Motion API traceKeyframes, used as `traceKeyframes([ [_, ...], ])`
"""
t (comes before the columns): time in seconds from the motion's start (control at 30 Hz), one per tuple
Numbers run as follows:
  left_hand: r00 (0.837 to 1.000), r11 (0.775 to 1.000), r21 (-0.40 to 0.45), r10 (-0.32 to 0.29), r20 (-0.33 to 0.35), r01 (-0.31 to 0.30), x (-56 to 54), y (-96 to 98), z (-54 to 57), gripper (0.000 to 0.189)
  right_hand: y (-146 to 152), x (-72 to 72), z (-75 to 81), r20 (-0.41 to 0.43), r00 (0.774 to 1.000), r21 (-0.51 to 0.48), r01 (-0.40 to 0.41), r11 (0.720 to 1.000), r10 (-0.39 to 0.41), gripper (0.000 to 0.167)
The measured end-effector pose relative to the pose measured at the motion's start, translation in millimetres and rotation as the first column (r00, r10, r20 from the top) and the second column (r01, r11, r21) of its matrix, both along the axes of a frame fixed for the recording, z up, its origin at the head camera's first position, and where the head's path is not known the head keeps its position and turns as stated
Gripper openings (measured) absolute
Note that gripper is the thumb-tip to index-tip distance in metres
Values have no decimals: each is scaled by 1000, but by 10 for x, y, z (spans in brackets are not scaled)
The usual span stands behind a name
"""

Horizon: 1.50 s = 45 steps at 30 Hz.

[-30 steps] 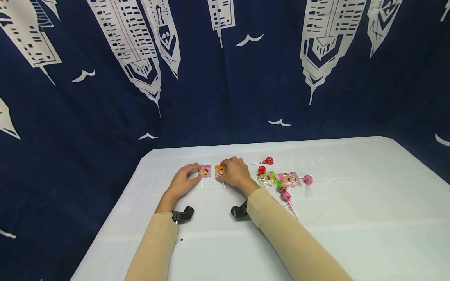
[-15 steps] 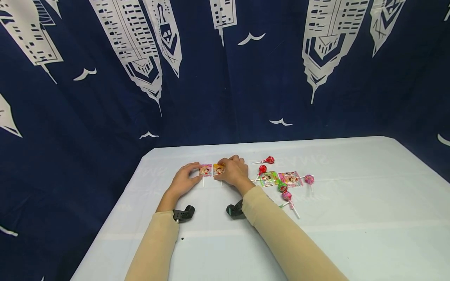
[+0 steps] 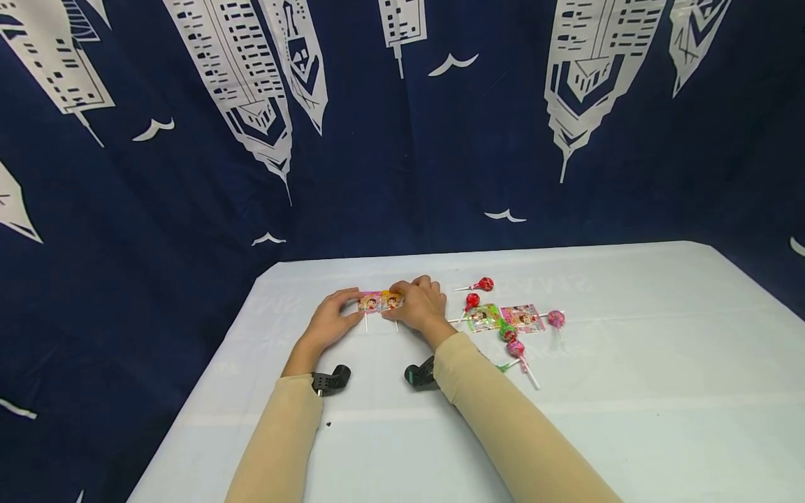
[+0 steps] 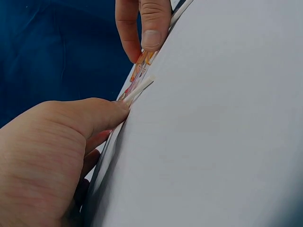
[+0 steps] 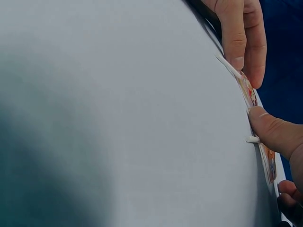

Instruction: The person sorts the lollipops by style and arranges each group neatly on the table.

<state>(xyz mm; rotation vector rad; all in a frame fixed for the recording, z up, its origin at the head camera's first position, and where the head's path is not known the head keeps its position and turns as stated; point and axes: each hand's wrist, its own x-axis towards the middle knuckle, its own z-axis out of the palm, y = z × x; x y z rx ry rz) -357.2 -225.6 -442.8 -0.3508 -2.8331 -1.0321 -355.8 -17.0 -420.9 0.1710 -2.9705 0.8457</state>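
Note:
In the head view two flat wrapped lollipops lie side by side on the white table, their edges meeting or almost so. My left hand [image 3: 325, 323] holds the pink-wrapped lollipop [image 3: 370, 302] between thumb and fingers at its left side. The orange-wrapped lollipop [image 3: 391, 301] is held the same way by my right hand [image 3: 423, 306], which covers its right part. Both white sticks point towards me. Seen from the left wrist, the left thumb [image 4: 106, 116] rests by a stick [image 4: 141, 89]. In the right wrist view the right thumb [image 5: 270, 126] lies over the orange wrapper [image 5: 271, 165].
Right of my hands lie a green flat-wrapped lollipop [image 3: 483, 318] and a pink one [image 3: 523, 318]. Around them are round lollipops: two red [image 3: 485, 283], a green [image 3: 507, 332] and two pink [image 3: 556, 319]. A dark blue printed cloth [image 3: 402, 175] hangs behind the table [image 3: 629, 335].
My right hand has slid the orange-wrapped lollipop left, closing the gap to the pink-wrapped one. My left hand has stayed almost in place. The head view has shifted slightly.

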Motion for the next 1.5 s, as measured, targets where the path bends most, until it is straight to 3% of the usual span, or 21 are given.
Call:
traceKeyframes([
  [0.73, 1000, 1000, -11, 5, -3, -5, 22, -35, 23, 42, -1, 27, 16, 19, 999, -9, -36, 999, 36, 70],
  [1.2, 1000, 1000, 8, -7, -25, 7, 19, -19, 17, 42, 114, 128, 153, 38, 989, -10, -146, 989, 146, 72],
  [1.5, 1000, 1000, -2, 2, -6, -2, 4, -3, 9, 42, 161, 253, 254, -29, 981, -24, -190, 981, 190, 70],
])
